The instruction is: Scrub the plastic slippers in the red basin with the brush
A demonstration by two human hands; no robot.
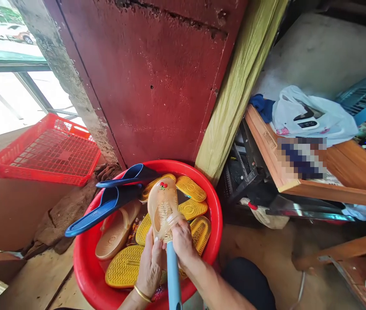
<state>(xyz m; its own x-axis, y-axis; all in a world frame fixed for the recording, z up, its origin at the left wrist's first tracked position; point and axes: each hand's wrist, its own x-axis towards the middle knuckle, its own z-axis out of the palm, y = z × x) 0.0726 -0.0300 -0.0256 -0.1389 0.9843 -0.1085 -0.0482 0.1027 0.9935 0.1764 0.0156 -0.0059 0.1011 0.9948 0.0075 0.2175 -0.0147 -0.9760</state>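
Note:
A beige clog (164, 189) with a small red cherry ornament is held up over the red basin (216, 232). My left hand (150, 265) is closed on the clog's near left side. On the right, my right hand (184, 241) is closed around its heel strap. Inside the clog lies a brush's bristled head, and the brush's light blue handle (173, 277) points down between my wrists. Whether my fingers also grip that handle is hidden. Beneath my hands, several yellow-soled shoes (124, 267) and another beige clog (113, 237) lie in the basin.
Two blue slippers (102, 211) rest across the basin's left rim. A red plastic crate (47, 150) is at the left. Behind the basin stands a dark red door (157, 86). A wooden table (266, 146) with a white plastic bag (312, 114) is at the right.

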